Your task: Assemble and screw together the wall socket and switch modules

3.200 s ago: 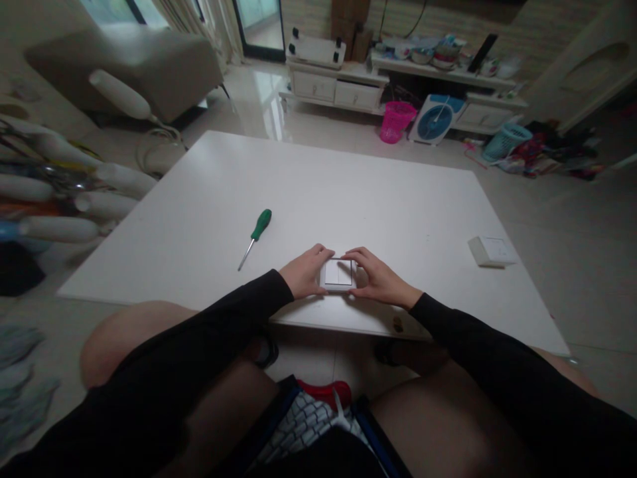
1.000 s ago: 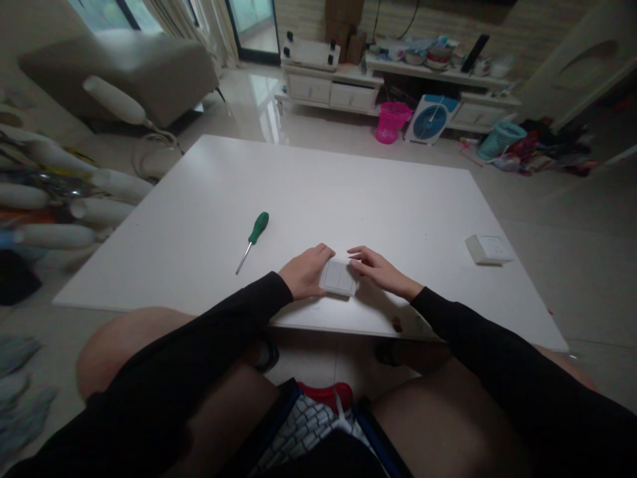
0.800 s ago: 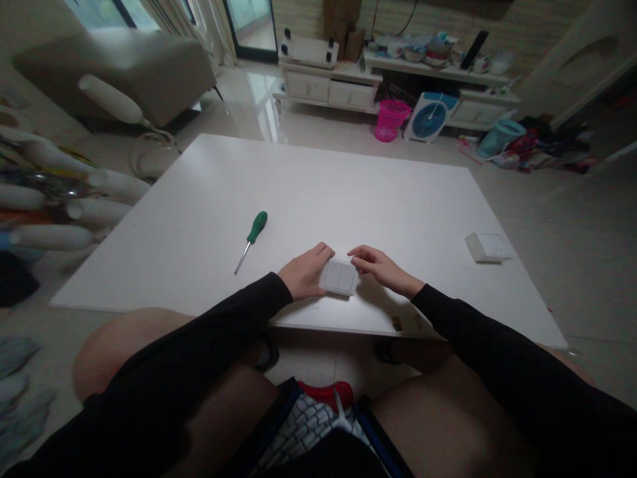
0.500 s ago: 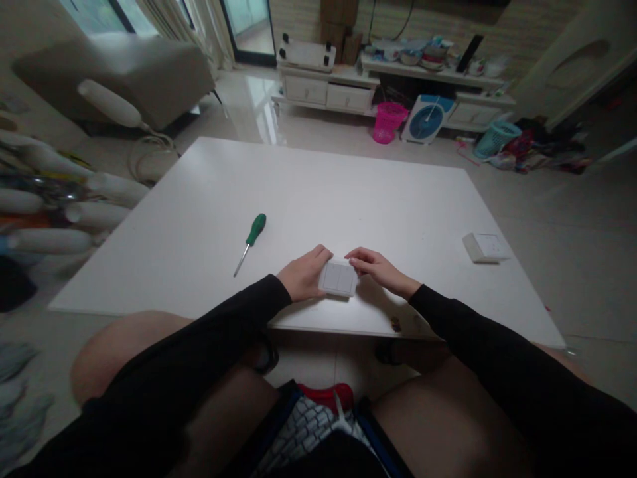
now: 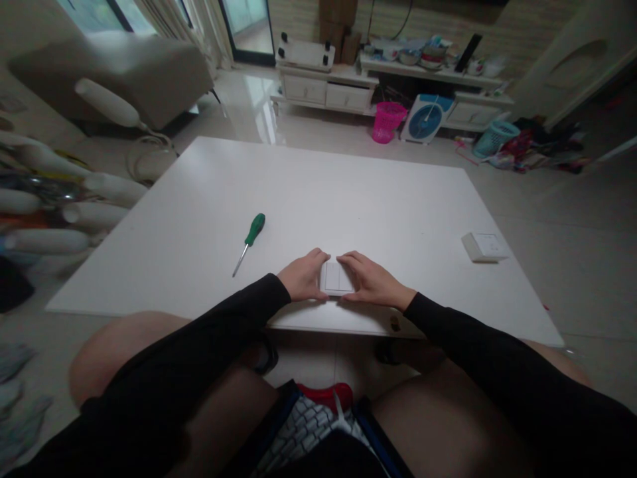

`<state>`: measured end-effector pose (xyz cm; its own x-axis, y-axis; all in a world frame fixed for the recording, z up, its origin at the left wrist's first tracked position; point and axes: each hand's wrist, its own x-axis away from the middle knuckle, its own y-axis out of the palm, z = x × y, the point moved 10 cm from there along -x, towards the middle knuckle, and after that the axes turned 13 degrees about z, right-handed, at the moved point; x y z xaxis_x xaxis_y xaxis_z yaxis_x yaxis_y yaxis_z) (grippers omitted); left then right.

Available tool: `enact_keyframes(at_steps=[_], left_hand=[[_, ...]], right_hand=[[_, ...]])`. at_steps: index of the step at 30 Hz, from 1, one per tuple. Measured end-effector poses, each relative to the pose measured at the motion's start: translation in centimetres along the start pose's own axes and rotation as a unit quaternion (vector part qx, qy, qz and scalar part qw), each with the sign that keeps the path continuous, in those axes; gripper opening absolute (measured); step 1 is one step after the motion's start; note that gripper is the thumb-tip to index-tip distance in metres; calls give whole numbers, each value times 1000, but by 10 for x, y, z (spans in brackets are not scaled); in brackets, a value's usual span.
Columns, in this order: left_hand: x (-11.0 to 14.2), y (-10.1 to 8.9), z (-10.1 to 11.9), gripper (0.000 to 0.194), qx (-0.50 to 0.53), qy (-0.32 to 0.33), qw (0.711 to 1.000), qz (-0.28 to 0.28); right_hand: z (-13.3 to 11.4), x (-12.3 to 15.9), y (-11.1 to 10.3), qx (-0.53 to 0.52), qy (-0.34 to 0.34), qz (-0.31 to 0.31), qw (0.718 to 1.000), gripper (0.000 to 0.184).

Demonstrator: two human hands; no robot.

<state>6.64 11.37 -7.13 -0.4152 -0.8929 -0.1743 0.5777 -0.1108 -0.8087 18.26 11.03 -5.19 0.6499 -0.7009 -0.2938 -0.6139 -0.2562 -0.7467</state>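
A white two-panel wall switch (image 5: 339,277) is held between both hands close to the table's near edge. My left hand (image 5: 304,275) grips its left side, thumb at the near corner and fingers at the far one. On the opposite side my right hand (image 5: 372,280) clasps it the same way, fingers covering its right edge. The switch's face points up toward me. Left of the hands lies a screwdriver (image 5: 249,243) with a green handle, its metal tip toward the near edge. A second white box-shaped piece, like a wall socket (image 5: 485,247), rests near the table's right edge.
The white table (image 5: 318,192) fills the middle of the view. A small brownish item (image 5: 395,323) sits at its near edge. Beyond stand a pink basket (image 5: 388,121), a blue fan (image 5: 426,119) and a low cabinet (image 5: 343,96). White cylindrical forms (image 5: 99,216) crowd the left side.
My right hand has gone from touching the switch's far right corner to clasping its whole right side. The switch has tilted flatter and straightened slightly. The screwdriver stays put.
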Motion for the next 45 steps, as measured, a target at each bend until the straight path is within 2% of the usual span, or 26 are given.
enact_keyframes(at_steps=[9, 18, 20, 22, 24, 25, 31, 35, 39, 42, 45], left_hand=[[-3, 6, -5, 83, -34, 3, 999, -15], [-4, 4, -8, 91, -26, -31, 999, -28], [-2, 7, -9, 101, -13, -26, 999, -29], [0, 9, -8, 122, 8, -7, 1000, -28], [3, 5, -5, 141, 29, 16, 999, -20], [3, 1, -3, 144, 34, 25, 999, -14], [8, -26, 4, 129, -4, 50, 999, -3], [9, -28, 4, 100, -30, 45, 999, -7], [5, -28, 0, 78, -36, 54, 998, 18], [2, -28, -6, 73, -37, 62, 997, 28], [1, -28, -11, 71, -40, 65, 997, 30]], right_hand=[[13, 1, 10, -10, 27, -15, 999, 86], [13, 1, 11, 7, 19, -34, 999, 86], [11, 2, 10, 10, 13, -31, 999, 89], [7, 2, 7, 14, 4, -23, 1000, 96], [4, 2, 5, 18, -6, -14, 1000, 104], [2, 1, 4, 22, -11, -10, 1000, 107], [0, 0, 5, 58, -18, -21, 998, 102], [-1, 1, 12, 86, -26, -43, 995, 86], [-1, 1, 13, 84, -29, -35, 995, 82], [7, 2, 4, 100, -16, -31, 994, 82], [19, 7, -21, 115, -8, -25, 993, 87]])
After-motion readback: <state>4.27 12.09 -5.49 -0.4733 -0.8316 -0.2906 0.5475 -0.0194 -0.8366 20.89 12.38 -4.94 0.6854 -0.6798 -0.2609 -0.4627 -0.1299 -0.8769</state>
